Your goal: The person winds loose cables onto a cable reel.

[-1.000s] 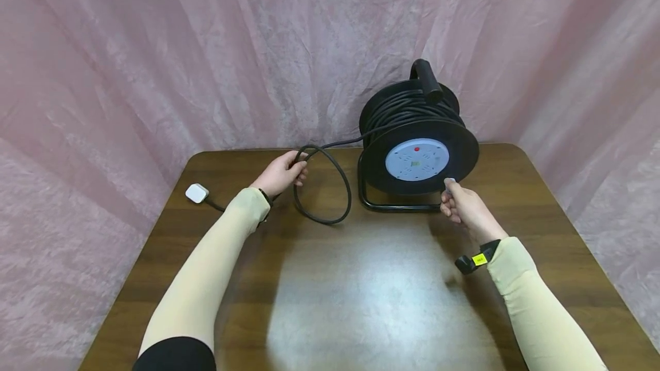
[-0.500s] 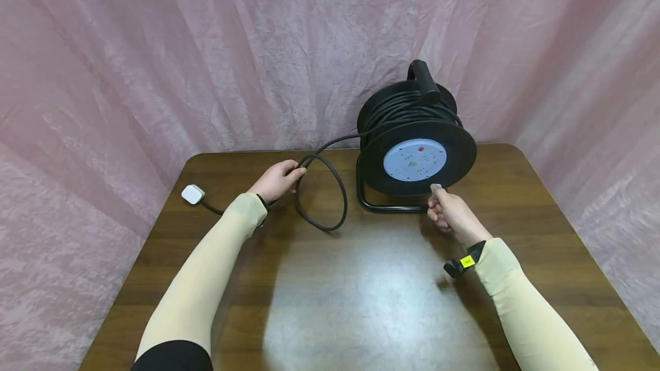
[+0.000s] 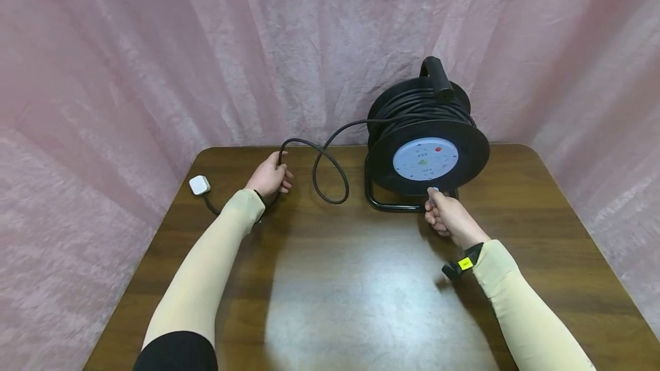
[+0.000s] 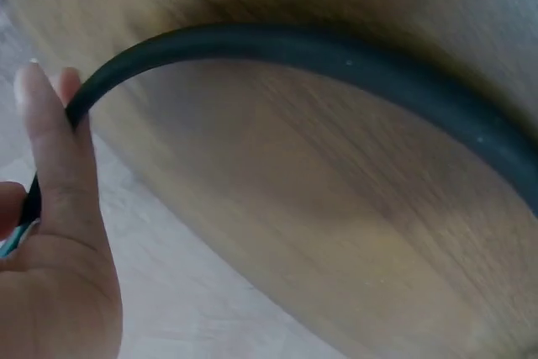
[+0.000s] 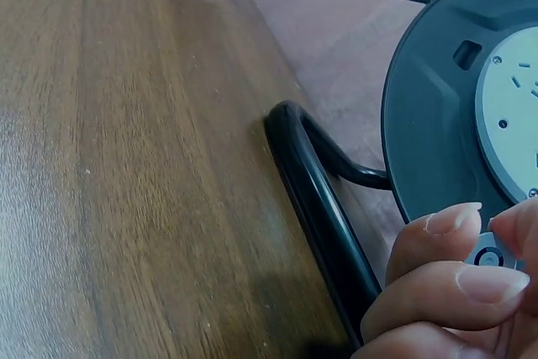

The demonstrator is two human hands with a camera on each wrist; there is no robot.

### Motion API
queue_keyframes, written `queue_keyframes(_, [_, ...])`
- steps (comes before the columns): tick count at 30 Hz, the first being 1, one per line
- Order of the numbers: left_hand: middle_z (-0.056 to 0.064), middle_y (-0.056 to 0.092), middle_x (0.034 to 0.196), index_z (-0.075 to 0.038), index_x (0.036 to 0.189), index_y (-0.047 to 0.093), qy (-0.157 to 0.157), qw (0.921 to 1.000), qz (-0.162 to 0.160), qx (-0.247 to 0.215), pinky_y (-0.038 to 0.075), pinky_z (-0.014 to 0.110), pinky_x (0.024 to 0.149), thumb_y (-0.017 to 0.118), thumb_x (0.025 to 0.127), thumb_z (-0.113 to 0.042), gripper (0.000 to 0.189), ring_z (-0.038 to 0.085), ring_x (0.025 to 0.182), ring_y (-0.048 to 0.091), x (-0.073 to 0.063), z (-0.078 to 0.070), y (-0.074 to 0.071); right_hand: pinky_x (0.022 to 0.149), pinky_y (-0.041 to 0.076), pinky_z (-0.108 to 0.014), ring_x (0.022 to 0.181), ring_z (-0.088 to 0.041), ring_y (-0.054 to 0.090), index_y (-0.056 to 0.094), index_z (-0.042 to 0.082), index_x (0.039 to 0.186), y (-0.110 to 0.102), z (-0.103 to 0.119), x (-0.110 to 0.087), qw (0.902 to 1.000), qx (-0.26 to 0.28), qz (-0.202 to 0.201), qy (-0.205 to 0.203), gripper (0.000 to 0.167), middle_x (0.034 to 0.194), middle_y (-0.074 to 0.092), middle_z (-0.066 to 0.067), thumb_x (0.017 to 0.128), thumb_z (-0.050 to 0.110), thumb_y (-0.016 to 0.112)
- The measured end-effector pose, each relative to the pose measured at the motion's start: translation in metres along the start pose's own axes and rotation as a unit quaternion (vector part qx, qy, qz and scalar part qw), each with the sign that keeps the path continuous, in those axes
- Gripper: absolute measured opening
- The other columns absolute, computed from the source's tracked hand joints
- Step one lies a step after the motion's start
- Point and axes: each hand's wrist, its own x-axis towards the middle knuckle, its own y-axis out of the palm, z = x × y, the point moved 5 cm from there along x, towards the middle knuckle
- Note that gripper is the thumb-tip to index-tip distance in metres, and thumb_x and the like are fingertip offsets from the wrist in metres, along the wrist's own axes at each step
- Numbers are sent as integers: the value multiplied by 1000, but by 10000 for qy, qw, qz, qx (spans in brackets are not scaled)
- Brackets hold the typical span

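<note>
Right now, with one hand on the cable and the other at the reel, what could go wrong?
The loose loop in the black cable could tighten into a kink if the left hand pulls. The white plug lies near the table edge and might drop off. The right hand pinches a small knob on the reel; fingers might catch against the frame.

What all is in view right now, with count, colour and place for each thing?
cable reel: one, black with a pale blue socket face, upright on its stand at the table's back right.
cable: one, black, running off the reel and looping on the table toward the left.
plug: one, white, near the table's left edge.
table: one, dark brown wood.
curtain: pink, behind and around the table.
left hand: grips the cable.
right hand: pinches a small pale knob at the reel's lower rim.
</note>
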Motion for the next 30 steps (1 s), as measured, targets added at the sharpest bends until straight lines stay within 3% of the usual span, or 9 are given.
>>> queue_keyframes(5, [31,62,118,-1,154,32,-266,9988,-67,-398,58,52,85,35,112,-11,43,42,99,66,1,8,-3,40,25,-21,43,-7,31,46,6,89,5,1,2,10000,63,60,-8,53,59,47,4,109,54,36])
queue_keyframes(10, [32,61,127,2,156,31,-109,9993,290,-207,57,49,90,42,110,-8,47,40,107,65,-2,5,-3,40,26,-21,43,-6,32,45,6,89,7,0,2,9999,111,106,-15,53,59,47,4,109,53,35])
queue_keyframes(13, [30,60,122,-1,153,37,43,9976,686,127,56,49,91,47,110,-11,45,38,104,63,-10,-2,-7,40,26,-21,44,-6,32,45,6,88,7,0,2,9999,94,135,-30,53,59,47,4,110,53,35])
queue_keyframes(15, [24,59,108,-5,144,49,165,9951,898,372,55,48,85,50,110,-17,36,35,91,60,-17,-7,-11,40,27,-21,44,-6,33,45,7,88,6,1,2,9998,97,147,-45,53,60,47,4,109,54,35])
queue_keyframes(19, [9,58,92,-13,131,63,381,9863,1034,1229,46,40,74,57,108,-28,28,18,76,49,-25,-16,-15,40,27,-21,45,-5,33,45,7,87,3,1,0,9998,105,161,-77,53,60,47,5,110,54,35])
queue_keyframes(22, [7,60,85,-16,134,65,418,9811,1114,1526,46,35,67,54,109,-24,29,16,68,51,-28,-19,-12,41,28,-21,45,-5,34,46,7,87,2,1,-2,9998,71,168,-94,53,61,47,5,110,54,35])
queue_keyframes(26, [16,62,99,-5,131,65,402,9869,1378,737,55,49,77,43,110,-11,31,32,78,60,-33,-19,-8,41,28,-22,46,-6,35,47,8,87,7,2,-1,9997,-10,213,-109,54,61,48,5,109,55,35])
queue_keyframes(28, [17,62,116,1,127,65,467,9888,1404,182,51,57,90,38,109,-8,33,38,98,60,-33,-17,-8,42,29,-22,46,-6,35,47,8,87,9,2,0,9996,-24,247,-100,54,61,48,5,109,55,35])
queue_keyframes(30, [19,60,124,5,121,64,505,9878,1427,-363,46,61,97,37,108,-7,32,39,106,56,-33,-14,-7,41,29,-22,46,-6,35,47,8,87,12,3,0,9996,-23,280,-86,54,61,48,5,109,55,35])
